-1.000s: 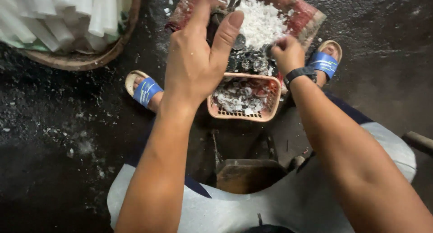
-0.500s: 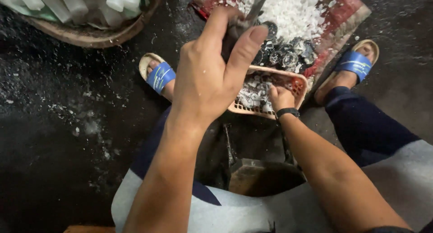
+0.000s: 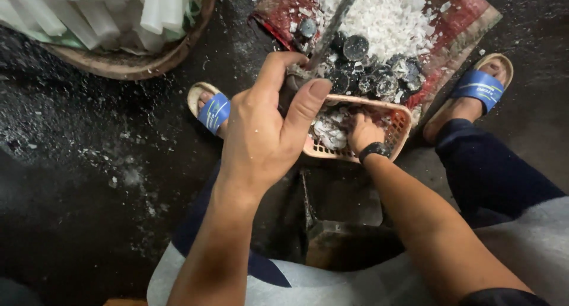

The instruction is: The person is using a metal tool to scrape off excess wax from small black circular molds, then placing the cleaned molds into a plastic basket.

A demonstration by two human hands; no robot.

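My left-hand fingers (image 3: 308, 101) are wrapped tight on a metal blade (image 3: 332, 27) at frame centre; its long axis runs up-right, tip over the white chips (image 3: 385, 15). Right hand (image 3: 363, 134) is curled down in the pink basket (image 3: 398, 125), just right of the handle, grip hidden.

Open dark floor (image 3: 89, 181) left of the orange basket (image 3: 398, 123); hemmed beyond by piled white chips (image 3: 385, 15), flanked by sandalled feet (image 3: 212, 109).
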